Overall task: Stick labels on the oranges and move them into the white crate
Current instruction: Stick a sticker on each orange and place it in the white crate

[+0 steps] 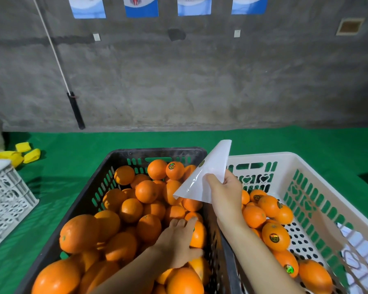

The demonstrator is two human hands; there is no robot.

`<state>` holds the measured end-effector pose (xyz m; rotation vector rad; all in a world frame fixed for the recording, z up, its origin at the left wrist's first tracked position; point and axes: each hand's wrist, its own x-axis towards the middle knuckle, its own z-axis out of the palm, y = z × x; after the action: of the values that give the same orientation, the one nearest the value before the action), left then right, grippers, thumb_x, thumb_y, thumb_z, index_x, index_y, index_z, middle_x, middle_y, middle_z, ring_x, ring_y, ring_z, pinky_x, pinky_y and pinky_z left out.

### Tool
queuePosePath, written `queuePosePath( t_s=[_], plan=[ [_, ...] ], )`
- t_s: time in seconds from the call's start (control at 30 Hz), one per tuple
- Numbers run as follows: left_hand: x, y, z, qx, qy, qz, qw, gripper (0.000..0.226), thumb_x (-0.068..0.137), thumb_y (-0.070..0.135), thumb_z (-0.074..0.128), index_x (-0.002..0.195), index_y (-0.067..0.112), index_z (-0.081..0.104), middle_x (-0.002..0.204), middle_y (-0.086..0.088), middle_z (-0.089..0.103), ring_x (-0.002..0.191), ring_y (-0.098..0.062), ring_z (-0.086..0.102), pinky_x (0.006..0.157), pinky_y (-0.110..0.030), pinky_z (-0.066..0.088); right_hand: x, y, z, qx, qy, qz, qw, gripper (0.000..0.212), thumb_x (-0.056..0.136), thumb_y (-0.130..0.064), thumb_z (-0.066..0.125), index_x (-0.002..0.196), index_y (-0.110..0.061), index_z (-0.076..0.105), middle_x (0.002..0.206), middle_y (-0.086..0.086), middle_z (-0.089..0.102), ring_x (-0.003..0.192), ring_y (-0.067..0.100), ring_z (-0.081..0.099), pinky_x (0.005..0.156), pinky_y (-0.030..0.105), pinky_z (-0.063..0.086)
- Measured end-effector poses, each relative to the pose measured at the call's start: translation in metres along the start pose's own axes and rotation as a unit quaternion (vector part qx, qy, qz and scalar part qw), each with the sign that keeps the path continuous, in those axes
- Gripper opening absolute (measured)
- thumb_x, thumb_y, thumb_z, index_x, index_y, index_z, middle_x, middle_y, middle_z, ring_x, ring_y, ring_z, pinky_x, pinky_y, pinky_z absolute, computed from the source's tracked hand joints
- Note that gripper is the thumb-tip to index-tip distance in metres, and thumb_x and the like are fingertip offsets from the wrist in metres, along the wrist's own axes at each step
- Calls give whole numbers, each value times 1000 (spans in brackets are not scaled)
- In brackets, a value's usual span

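1. Head view, lower centre: the left hand (179, 240) curls fingers and thumb round one orange (199, 235) atop the pile in the black crate (157, 151), near its right wall.
2. Centre right: the right hand (221, 187) pinches the white label sheet (204, 177) above the two crates' adjoining walls.
3. Right of frame: the white crate (285, 155) holds labelled oranges (274, 236).
4. Recommended: confirm the gripped orange carries a label (unclear here). Lift it clear of both walls and set it down gently, not dropped.
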<state>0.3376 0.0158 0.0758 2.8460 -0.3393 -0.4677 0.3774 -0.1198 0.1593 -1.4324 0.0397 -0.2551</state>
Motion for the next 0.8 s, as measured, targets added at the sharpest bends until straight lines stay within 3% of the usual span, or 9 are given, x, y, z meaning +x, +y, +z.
queuePosePath(
  t_s=[0.1,0.2,0.3,0.47,0.57,0.63,0.67,0.73,0.8],
  plan=[
    [-1,-1,-3,63,16,26,998,84,94,60,54,157,25,12,152,-10,39,136,-28,38,110,-40,39,-1,0,1,-13,-6,-7,1000,10,90,-8,61,86,-14,67,88,14,66,74,17,59,62,31,48],
    [-2,-6,-25,-49,16,19,998,83,90,63,59,155,32,18,149,-4,41,128,-21,47,102,-37,47,1,1,-1,8,1,7,1000,12,89,-7,60,85,-15,68,86,13,68,72,15,61,61,28,49],
    [-8,-19,-58,-142,111,-24,983,85,77,61,75,145,45,26,135,6,42,114,-20,53,86,-32,56,5,3,-3,34,35,13,999,6,90,-6,60,88,-6,65,88,23,64,72,22,58,65,38,46],
    [-25,-34,-83,-263,336,-16,904,81,71,58,81,135,46,33,122,14,37,105,-12,53,75,-20,49,6,5,-2,-2,61,-31,998,15,97,-7,56,109,-12,62,103,0,67,91,16,63,81,29,50],
    [-32,-30,-96,-384,382,11,841,82,65,62,82,131,48,36,120,19,48,105,-4,58,77,-19,49,5,6,-2,-59,16,-9,998,58,98,-7,56,149,-18,31,135,2,46,107,17,50,90,30,41],
    [-36,-22,-100,-418,391,16,820,83,61,71,79,130,49,38,116,31,49,104,9,57,71,-13,48,0,4,-2,-49,-40,-18,998,87,95,-3,59,157,-35,7,142,-8,40,85,9,62,72,26,51],
    [-37,-18,-100,-411,399,18,820,83,62,74,77,131,49,38,115,35,47,104,19,53,70,-11,46,-3,2,-1,-60,-75,-42,994,88,94,-1,60,156,-41,11,138,-18,41,82,-2,65,69,20,54],
    [-37,-9,-96,-393,410,25,823,82,64,79,72,133,48,39,118,36,47,106,24,48,73,-10,45,-5,4,3,-123,-166,-81,975,68,95,-2,59,143,-47,39,132,-39,45,111,-16,55,90,15,52],
    [-35,-3,-91,-394,419,28,818,84,64,79,67,136,44,42,123,26,50,112,10,53,80,-16,51,-5,2,7,-144,-240,-56,959,54,95,-4,59,129,-45,57,127,-30,60,124,-1,55,100,26,51]
  ],
)
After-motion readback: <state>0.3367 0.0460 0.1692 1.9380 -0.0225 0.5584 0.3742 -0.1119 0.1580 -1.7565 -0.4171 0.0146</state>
